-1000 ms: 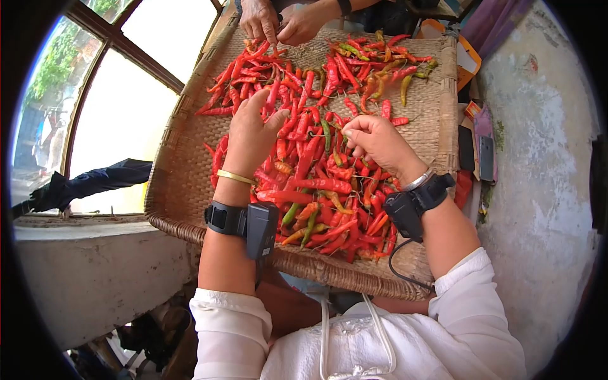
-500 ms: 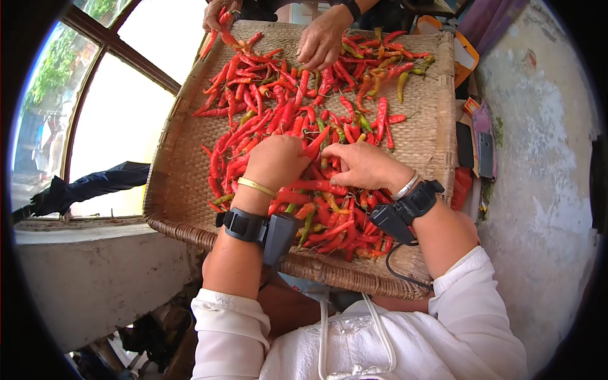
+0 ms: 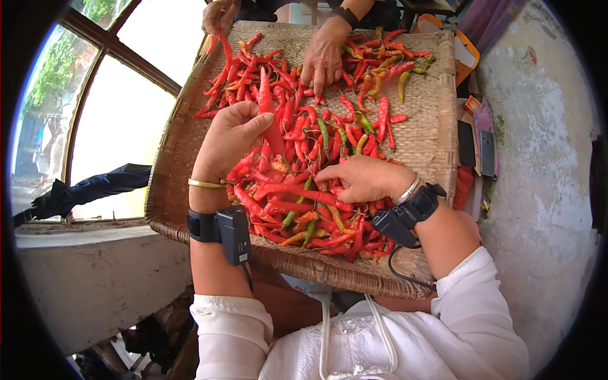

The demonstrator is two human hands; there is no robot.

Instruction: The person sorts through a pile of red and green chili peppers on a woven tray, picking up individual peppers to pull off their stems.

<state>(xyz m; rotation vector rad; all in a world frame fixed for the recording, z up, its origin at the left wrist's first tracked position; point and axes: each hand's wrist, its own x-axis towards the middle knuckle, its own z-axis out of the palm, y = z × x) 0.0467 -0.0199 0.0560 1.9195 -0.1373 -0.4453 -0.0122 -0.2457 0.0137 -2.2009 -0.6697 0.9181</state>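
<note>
Red chili peppers (image 3: 297,206), with a few green and orange ones, lie heaped in a shallow woven basket (image 3: 424,136). My left hand (image 3: 231,136) is closed around red chili peppers (image 3: 266,98), which stick up between thumb and fingers above the left side of the heap. On the right of the heap rests my right hand (image 3: 370,177), palm down, its index finger stretched out over the peppers and its thumb apart from it. I see nothing held in it, though its other fingers are partly hidden.
Across the basket, another person's hand (image 3: 323,57) reaches into the peppers; that person's other hand (image 3: 220,16) holds red peppers at the far left corner. A folded umbrella (image 3: 101,187) lies by the window on the left. Two phones (image 3: 486,154) sit beside the right rim.
My left hand has moved left and up from the heap, with red peppers now upright in it. My right hand has barely shifted. The other person's reaching hand has moved slightly nearer.
</note>
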